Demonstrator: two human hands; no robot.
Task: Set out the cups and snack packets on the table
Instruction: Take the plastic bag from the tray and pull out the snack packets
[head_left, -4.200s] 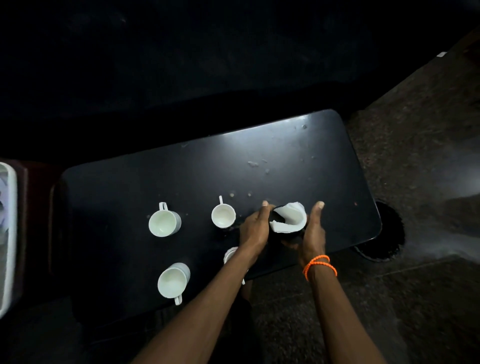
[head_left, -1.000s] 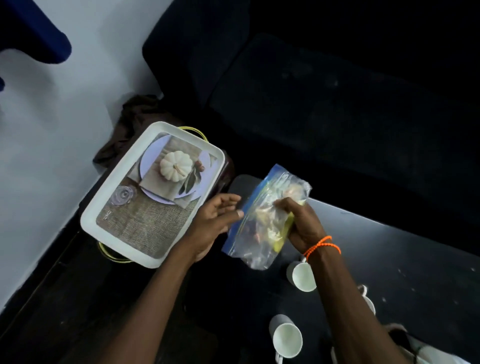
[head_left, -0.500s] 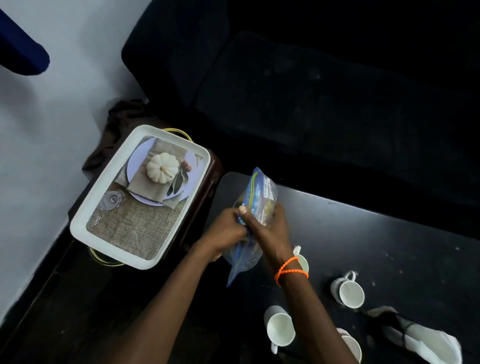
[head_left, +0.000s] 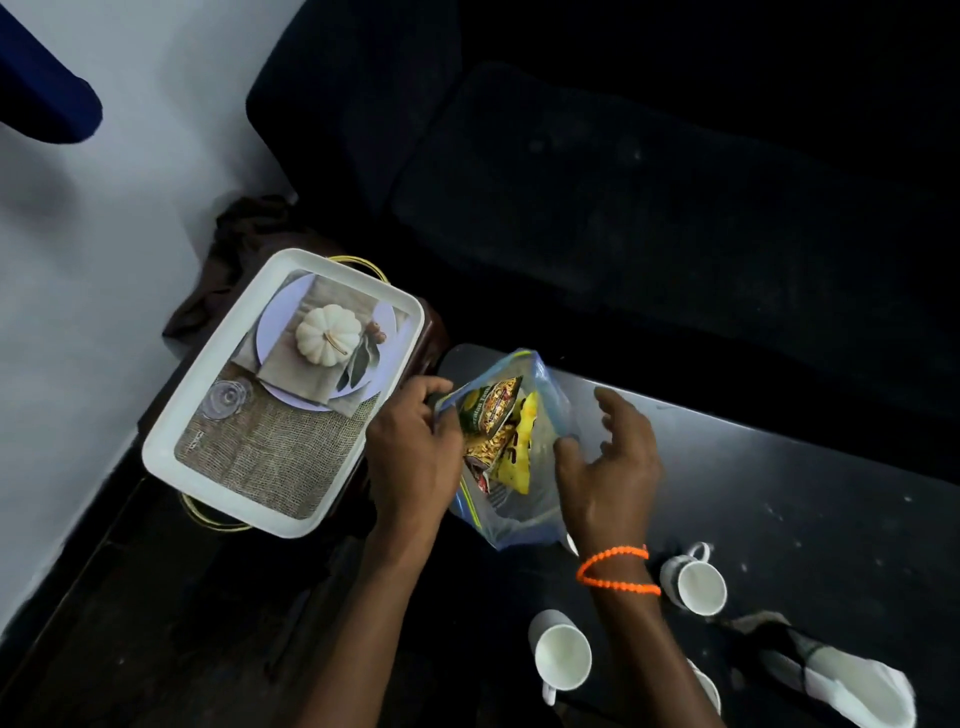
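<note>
A clear zip bag (head_left: 524, 514) with blue edges hangs open over the left end of the black table (head_left: 779, 499). Yellow and green snack packets (head_left: 496, 426) show inside it. My left hand (head_left: 410, 452) grips the bag's left rim. My right hand (head_left: 608, 462), with an orange bead bracelet at the wrist, pinches the right rim with thumb and forefinger, the other fingers spread. White cups stand on the table: one (head_left: 693, 579) right of my wrist, one (head_left: 561, 657) near the front edge, and another (head_left: 709, 688) partly hidden by my forearm.
A white tray (head_left: 171, 447) with a printed pumpkin picture rests on a small stand left of the table. A white napkin bundle (head_left: 852, 680) lies at the lower right. A dark sofa (head_left: 623, 182) runs behind the table; a pale wall (head_left: 78, 260) is at left.
The bag's mouth has been pulled open, showing the packets inside. My left hand holds the left rim and my right hand has shifted to the right rim.
</note>
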